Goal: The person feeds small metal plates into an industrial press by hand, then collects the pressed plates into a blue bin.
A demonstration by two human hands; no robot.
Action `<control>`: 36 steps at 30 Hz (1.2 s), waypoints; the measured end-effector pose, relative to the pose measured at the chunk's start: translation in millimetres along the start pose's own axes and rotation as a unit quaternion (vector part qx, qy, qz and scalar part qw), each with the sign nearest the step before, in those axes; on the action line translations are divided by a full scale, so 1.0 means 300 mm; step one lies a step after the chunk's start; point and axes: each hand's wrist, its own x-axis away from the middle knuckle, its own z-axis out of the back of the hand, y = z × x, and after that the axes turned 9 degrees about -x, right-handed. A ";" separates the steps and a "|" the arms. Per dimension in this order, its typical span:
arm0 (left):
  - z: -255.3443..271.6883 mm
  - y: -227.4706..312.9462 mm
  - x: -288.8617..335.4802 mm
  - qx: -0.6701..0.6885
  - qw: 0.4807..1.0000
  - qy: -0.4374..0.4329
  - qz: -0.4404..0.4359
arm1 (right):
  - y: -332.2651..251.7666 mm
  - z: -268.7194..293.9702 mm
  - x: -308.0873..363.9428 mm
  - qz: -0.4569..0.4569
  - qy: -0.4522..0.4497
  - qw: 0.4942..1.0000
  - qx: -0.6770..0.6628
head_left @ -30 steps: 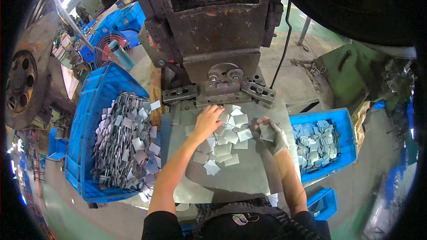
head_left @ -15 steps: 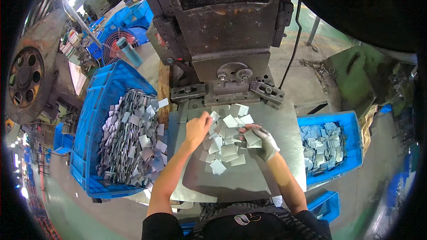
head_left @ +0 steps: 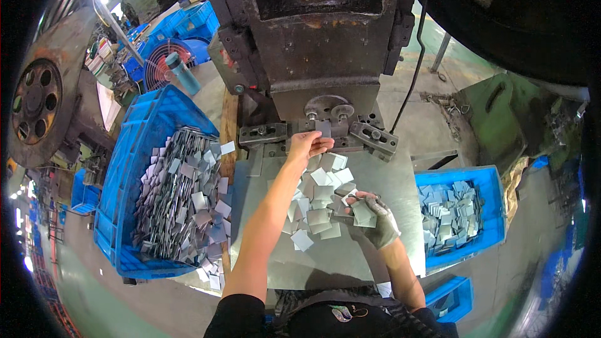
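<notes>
My left hand (head_left: 308, 146) reaches to the press's die area and pinches a small square metal plate (head_left: 323, 128) by its lower edge, in front of the two round posts of the die (head_left: 328, 107). My right hand (head_left: 380, 224), in a pale glove with dark, stained fingers, is closed on small square metal plates (head_left: 364, 215); how many is hidden. Loose metal plates (head_left: 319, 218) of the same kind lie scattered and overlapping on the steel table (head_left: 256, 238) between my arms.
A big blue bin (head_left: 116, 213) piled with plates stands at the left, a smaller blue bin (head_left: 496, 197) with plates at the right. Clamps (head_left: 263, 133) flank the die under the heavy press ram (head_left: 325, 50). Farther off are a fan (head_left: 159, 66) and a teal bottle (head_left: 182, 74).
My left hand has moved away from me and to the right, from the loose plates up to the die, with a plate in its fingers. My right hand has shifted slightly nearer, still holding plates.
</notes>
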 end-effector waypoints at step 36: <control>0.206 -0.078 0.229 -0.748 0.589 0.110 -0.284 | 0.059 0.057 -0.111 -0.041 -0.059 0.982 -0.176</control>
